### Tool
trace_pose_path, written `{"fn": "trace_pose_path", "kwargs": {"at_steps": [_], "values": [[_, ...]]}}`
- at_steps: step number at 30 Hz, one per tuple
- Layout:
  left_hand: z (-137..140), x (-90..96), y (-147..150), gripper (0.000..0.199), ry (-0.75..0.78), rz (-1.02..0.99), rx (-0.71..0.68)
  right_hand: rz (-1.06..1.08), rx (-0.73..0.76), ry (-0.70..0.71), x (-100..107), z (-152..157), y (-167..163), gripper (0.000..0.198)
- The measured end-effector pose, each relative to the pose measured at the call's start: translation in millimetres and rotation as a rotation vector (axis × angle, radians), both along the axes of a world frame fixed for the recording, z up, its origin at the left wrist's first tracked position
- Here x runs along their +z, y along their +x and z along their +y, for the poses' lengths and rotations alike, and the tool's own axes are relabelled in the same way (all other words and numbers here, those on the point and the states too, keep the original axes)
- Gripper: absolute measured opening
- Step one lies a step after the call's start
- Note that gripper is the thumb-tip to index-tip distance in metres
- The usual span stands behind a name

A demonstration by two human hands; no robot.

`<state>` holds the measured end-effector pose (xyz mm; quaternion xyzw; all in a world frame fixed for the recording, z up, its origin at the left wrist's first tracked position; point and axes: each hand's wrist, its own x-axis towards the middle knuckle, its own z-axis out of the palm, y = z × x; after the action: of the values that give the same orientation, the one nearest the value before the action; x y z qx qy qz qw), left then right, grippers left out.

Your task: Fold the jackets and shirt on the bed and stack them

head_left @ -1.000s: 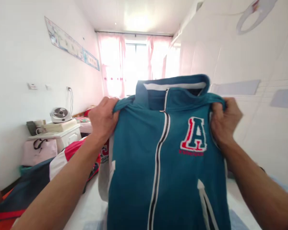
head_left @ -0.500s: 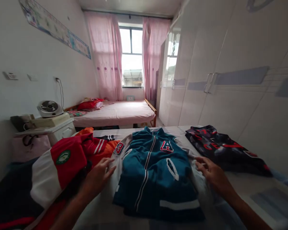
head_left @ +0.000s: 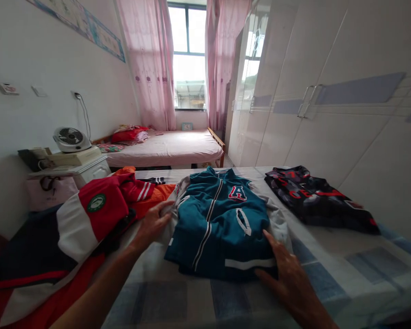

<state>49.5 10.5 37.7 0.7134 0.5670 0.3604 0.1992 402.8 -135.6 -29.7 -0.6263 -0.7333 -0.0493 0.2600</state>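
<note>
A teal zip-up jacket (head_left: 222, 224) with grey sleeves, a red-edged letter A and white trim lies front up in the middle. At its left edge, my left hand (head_left: 155, 221) touches the grey sleeve, fingers loosely stretched out. My right hand (head_left: 287, 269) rests on the lower right side of the jacket near the hem, with thumb and fingers apart. Part of that lower corner is hidden by the hand. Both sleeves lie close along the jacket's sides.
Red, white and navy clothing (head_left: 99, 214) is heaped at left, over an orange garment (head_left: 157, 201). A black printed garment (head_left: 315, 201) lies folded at right on the checked sheet (head_left: 329, 278). Beyond are a pink-covered bed (head_left: 171, 148), a fan (head_left: 71, 138) and white wardrobes (head_left: 311, 137).
My right hand has moved from beside the right sleeve down onto the jacket's lower right side. My left hand has come against the left sleeve. The view has tilted downward.
</note>
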Motion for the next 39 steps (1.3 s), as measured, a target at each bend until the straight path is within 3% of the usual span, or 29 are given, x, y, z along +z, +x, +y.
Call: {"fn": "trace_pose_path", "kwargs": {"at_steps": [4, 6, 9, 13, 16, 23, 29, 34, 39], "values": [[11.7, 34.1, -26.8, 0.048, 0.266, 0.107, 0.364, -0.041, 0.017, 0.018, 3.8, -5.0, -2.7, 0.077], [3.4, 36.4, -37.4, 0.049, 0.34, 0.225, 0.428, -0.07, 0.051, 0.029, 5.8, -9.5, -3.9, 0.078], [-32.9, 19.6, -42.3, 0.045, 0.256, 0.342, 0.255, -0.098, 0.075, 0.055, 7.1, -14.5, -5.5, 0.077], [-90.8, -10.4, -38.9, 0.054, -0.027, 0.388, -0.043, -0.112, 0.087, 0.112, 11.6, -14.0, -8.6, 0.063], [-109.5, -19.0, -26.2, 0.059, -0.145, 0.307, -0.101, -0.106, 0.074, 0.16, 17.3, -10.3, -11.6, 0.057], [-90.6, -20.8, 17.5, 0.039, -0.213, 0.097, -0.047, -0.192, 0.15, 0.102, 23.3, -7.5, -15.0, 0.068], [-87.9, -33.8, 34.1, 0.053, -0.156, -0.131, -0.048, -0.217, 0.2, 0.047, 20.2, -5.2, -7.7, 0.072], [-81.3, -30.6, 41.7, 0.055, -0.135, -0.255, -0.093, -0.172, 0.226, 0.146, 16.3, 5.5, -4.9, 0.064], [-78.6, -28.2, 48.3, 0.06, -0.208, -0.4, -0.053, -0.159, 0.258, 0.064, 15.9, 4.3, -4.8, 0.07]]}}
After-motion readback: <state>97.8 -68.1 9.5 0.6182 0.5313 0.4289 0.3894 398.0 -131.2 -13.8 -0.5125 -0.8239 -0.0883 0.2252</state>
